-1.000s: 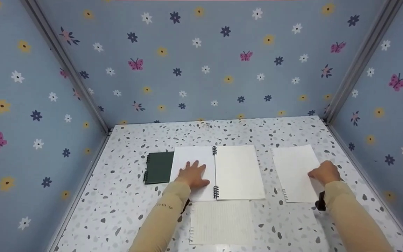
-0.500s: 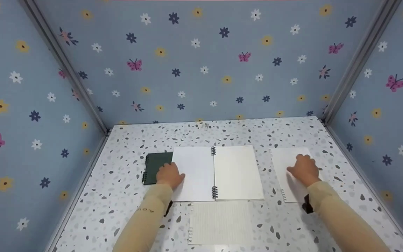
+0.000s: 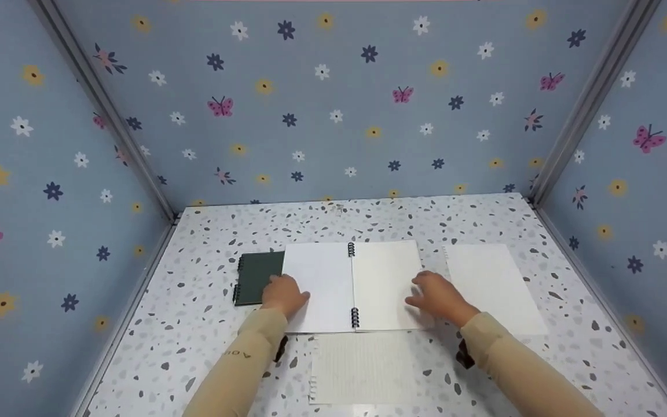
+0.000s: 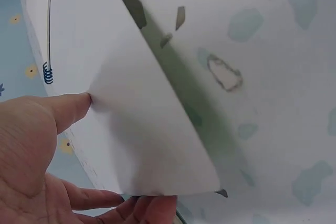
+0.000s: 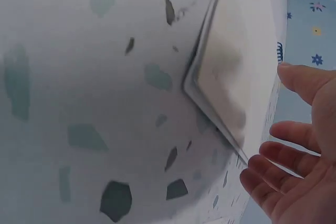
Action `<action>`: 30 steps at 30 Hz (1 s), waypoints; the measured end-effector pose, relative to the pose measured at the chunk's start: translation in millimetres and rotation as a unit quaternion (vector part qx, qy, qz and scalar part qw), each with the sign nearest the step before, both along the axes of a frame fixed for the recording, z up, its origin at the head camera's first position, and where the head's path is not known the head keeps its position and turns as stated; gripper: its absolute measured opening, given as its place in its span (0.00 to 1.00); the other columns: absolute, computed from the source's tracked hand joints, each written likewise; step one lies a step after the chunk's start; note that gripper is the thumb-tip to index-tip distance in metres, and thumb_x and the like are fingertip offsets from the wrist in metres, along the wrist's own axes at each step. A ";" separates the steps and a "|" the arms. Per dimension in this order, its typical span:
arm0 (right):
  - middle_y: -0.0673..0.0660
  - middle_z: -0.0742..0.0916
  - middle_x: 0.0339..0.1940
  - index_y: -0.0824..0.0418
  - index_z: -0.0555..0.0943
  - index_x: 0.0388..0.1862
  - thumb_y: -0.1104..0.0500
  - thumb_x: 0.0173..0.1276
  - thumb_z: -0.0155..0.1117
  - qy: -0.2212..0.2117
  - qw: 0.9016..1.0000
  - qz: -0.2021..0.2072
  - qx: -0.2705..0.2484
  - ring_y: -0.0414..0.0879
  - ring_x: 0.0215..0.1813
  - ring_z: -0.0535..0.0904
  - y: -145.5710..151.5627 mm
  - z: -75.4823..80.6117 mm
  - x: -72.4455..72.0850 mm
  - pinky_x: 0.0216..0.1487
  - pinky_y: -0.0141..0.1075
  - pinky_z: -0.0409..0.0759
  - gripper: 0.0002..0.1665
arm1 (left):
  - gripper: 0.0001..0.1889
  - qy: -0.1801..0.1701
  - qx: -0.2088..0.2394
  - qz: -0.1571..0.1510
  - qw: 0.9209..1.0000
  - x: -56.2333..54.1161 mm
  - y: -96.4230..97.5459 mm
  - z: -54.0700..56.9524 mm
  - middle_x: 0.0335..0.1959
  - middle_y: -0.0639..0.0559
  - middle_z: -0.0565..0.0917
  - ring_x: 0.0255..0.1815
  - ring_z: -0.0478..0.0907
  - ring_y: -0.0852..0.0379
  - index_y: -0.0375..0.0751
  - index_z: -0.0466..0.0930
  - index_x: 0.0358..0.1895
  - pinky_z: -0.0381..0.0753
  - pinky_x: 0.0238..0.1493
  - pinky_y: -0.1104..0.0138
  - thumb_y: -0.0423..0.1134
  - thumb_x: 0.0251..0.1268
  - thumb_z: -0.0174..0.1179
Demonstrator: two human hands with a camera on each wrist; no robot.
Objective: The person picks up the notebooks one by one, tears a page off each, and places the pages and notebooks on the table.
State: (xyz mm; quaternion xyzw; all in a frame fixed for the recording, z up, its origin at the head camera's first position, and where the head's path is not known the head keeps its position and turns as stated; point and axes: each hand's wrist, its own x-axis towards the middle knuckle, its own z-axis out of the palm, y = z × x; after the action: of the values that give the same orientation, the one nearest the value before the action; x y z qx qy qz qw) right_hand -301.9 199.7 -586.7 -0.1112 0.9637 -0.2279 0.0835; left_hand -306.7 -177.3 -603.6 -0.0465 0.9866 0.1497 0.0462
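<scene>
A spiral notebook (image 3: pixel 384 278) lies spread flat with blank white pages up and black coils along its middle. At its left edge is my left hand (image 3: pixel 283 295); in the left wrist view the thumb presses on the page (image 4: pixel 136 145) while the other fingers tuck beneath the edge, gripping it. My right hand (image 3: pixel 439 296) hovers at the notebook's right edge. In the right wrist view its fingers are spread and loosely bent, near the notebook's edge (image 5: pixel 236 77), with no clear grip. A dark green spiral notebook (image 3: pixel 255 275) shows at the left, partly covered by the open one.
To the right lies a loose white sheet (image 3: pixel 493 284) with a torn spiral edge. A lined sheet (image 3: pixel 362 368), also with a torn edge, lies in front of the notebook. The speckled table (image 3: pixel 212 231) is walled by blue flowered panels (image 3: pixel 333 104).
My left hand has moved left off the page to the notebook's left edge. My right hand has moved left, from the loose sheet to the notebook's right page edge.
</scene>
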 end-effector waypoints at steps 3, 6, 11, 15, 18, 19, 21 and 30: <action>0.73 0.84 0.70 0.72 0.86 0.61 0.54 0.69 0.80 0.005 0.999 0.024 0.021 0.70 0.73 0.80 -7.3 -6.5 3.7 0.77 0.61 0.77 0.29 | 0.36 0.000 0.041 -0.002 0.999 -13.9 -13.1 -13.6 0.57 0.25 0.86 0.54 0.88 0.32 0.19 0.81 0.62 0.89 0.59 0.43 0.55 0.75 0.65; 0.71 0.85 0.68 0.68 0.89 0.54 0.55 0.68 0.80 0.007 0.999 0.030 0.028 0.68 0.71 0.81 -9.2 -12.8 6.7 0.76 0.60 0.79 0.22 | 0.32 -0.004 0.117 0.011 0.993 -34.8 -31.9 -34.3 0.57 0.29 0.88 0.57 0.88 0.31 0.22 0.82 0.62 0.88 0.60 0.42 0.52 0.76 0.62; 0.68 0.88 0.61 0.68 0.88 0.50 0.57 0.71 0.76 0.009 0.999 0.030 0.006 0.65 0.65 0.85 -10.3 -11.8 6.2 0.71 0.59 0.82 0.16 | 0.20 -0.033 0.245 0.056 0.967 -43.3 -44.2 -6.7 0.41 0.33 0.86 0.40 0.86 0.40 0.23 0.81 0.50 0.88 0.45 0.49 0.42 0.77 0.55; 0.71 0.87 0.65 0.73 0.84 0.62 0.58 0.76 0.72 0.007 0.998 0.013 -0.065 0.68 0.70 0.82 -13.4 0.4 4.1 0.75 0.60 0.79 0.24 | 0.12 -0.067 0.382 0.067 0.919 -21.0 -29.0 58.8 0.25 0.50 0.74 0.24 0.72 0.55 0.36 0.75 0.32 0.79 0.30 0.60 0.37 0.78 0.51; 0.72 0.85 0.69 0.73 0.80 0.70 0.57 0.79 0.69 0.008 0.992 -0.002 -0.122 0.68 0.72 0.81 -17.2 14.4 2.3 0.74 0.60 0.80 0.28 | 0.13 -0.089 0.470 0.049 0.877 -10.9 -13.4 87.6 0.29 0.50 0.80 0.27 0.80 0.58 0.34 0.80 0.42 0.86 0.33 0.63 0.38 0.83 0.50; 0.72 0.85 0.70 0.73 0.80 0.71 0.57 0.80 0.69 0.008 0.990 -0.004 -0.139 0.67 0.71 0.82 -19.0 19.8 1.5 0.73 0.60 0.81 0.28 | 0.14 -0.094 0.490 0.044 0.865 -9.9 -7.5 92.3 0.34 0.49 0.83 0.31 0.83 0.58 0.32 0.82 0.48 0.88 0.36 0.62 0.39 0.84 0.50; 0.71 0.85 0.70 0.72 0.79 0.72 0.56 0.81 0.68 0.005 0.985 -0.008 -0.171 0.66 0.69 0.84 -23.7 31.4 0.2 0.70 0.59 0.84 0.29 | 0.18 -0.103 0.517 0.031 0.849 -9.1 5.0 97.8 0.41 0.46 0.86 0.37 0.86 0.56 0.32 0.82 0.59 0.91 0.41 0.61 0.43 0.87 0.49; 0.69 0.87 0.65 0.72 0.76 0.75 0.52 0.87 0.59 -0.032 0.950 -0.008 -0.310 0.61 0.63 0.89 -44.1 70.6 -2.1 0.65 0.52 0.89 0.30 | 0.32 -0.118 0.535 -0.052 0.835 -5.7 73.0 92.4 0.69 0.31 0.78 0.61 0.85 0.38 0.33 0.73 0.74 0.92 0.54 0.53 0.57 0.92 0.36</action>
State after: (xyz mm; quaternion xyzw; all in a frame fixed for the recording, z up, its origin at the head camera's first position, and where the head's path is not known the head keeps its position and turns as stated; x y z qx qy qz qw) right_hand -304.0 155.6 -516.1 -0.1162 0.8433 -0.5195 0.0742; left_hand -312.4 -104.3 -511.2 0.0191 0.7410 0.6445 0.1877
